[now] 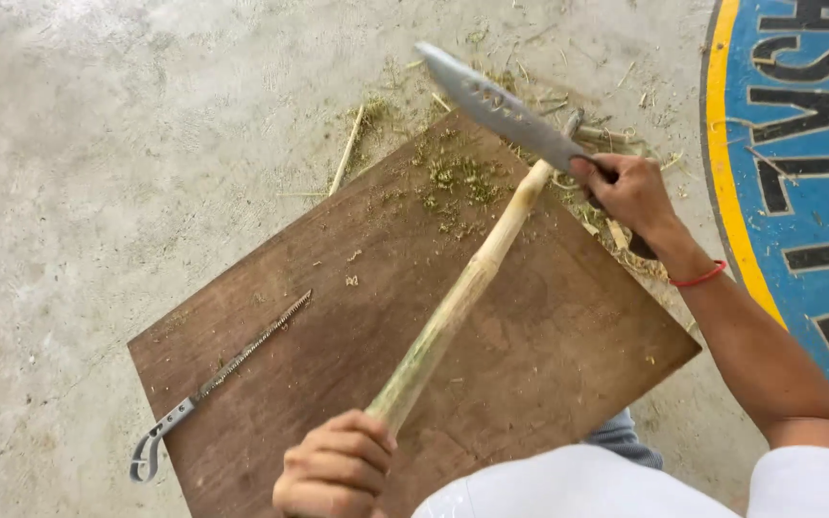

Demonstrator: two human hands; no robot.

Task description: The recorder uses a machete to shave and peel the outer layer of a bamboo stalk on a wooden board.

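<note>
Concrete floor (98,192) — brown wooden board (549,355) flat on it, saw blade (232,369) and green shavings (458,182) on top

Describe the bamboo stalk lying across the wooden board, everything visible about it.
The bamboo stalk is a long, straight pole, pale tan along its upper length and greenish near the lower end. It slants across the brown wooden board. The left hand grips its lower end; its far end sits beside the right hand, which holds a broad grey blade at the tip. Green shavings lie scattered around that end.
</note>
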